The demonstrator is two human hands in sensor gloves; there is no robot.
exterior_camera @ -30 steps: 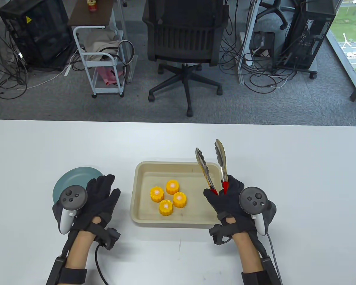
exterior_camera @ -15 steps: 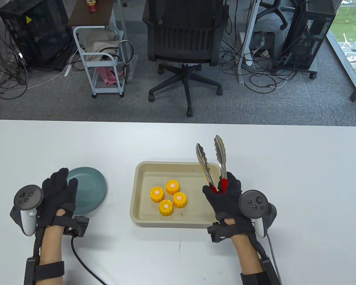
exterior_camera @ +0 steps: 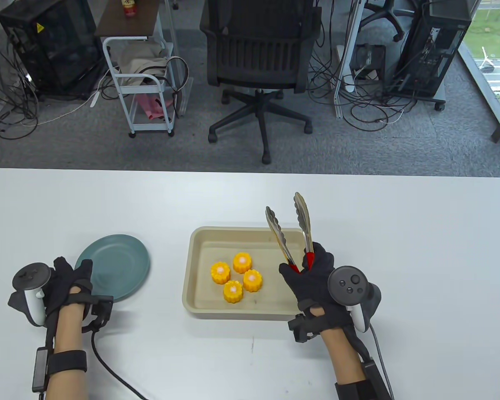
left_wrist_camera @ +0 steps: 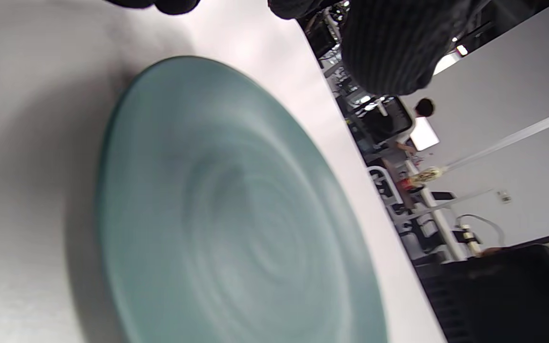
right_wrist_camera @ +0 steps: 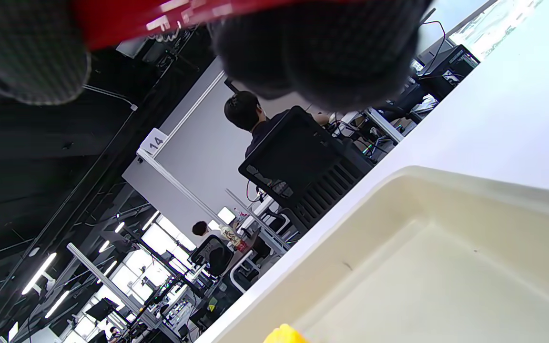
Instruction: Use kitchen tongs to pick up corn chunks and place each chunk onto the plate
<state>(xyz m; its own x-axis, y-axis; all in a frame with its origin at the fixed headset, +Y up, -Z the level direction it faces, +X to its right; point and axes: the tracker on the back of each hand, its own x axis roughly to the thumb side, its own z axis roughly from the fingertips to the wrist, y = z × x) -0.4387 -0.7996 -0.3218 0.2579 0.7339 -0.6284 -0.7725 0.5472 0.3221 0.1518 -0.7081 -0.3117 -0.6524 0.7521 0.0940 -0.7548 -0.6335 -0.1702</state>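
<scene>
Yellow corn chunks [exterior_camera: 238, 277], teal plate [exterior_camera: 116, 262]

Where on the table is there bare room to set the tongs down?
Bare stretches: right of the beige tray out to the table's right edge, and behind the tray and plate. A narrower strip runs between plate and tray. The tray's middle is crowded with corn chunks.

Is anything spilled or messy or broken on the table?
Nothing stands out. All four corn chunks sit upright together inside the beige tray, none spilled. The teal plate lies flat with nothing on it, beside the left hand. The right hand holds the tongs, tips apart, above the tray.
</scene>
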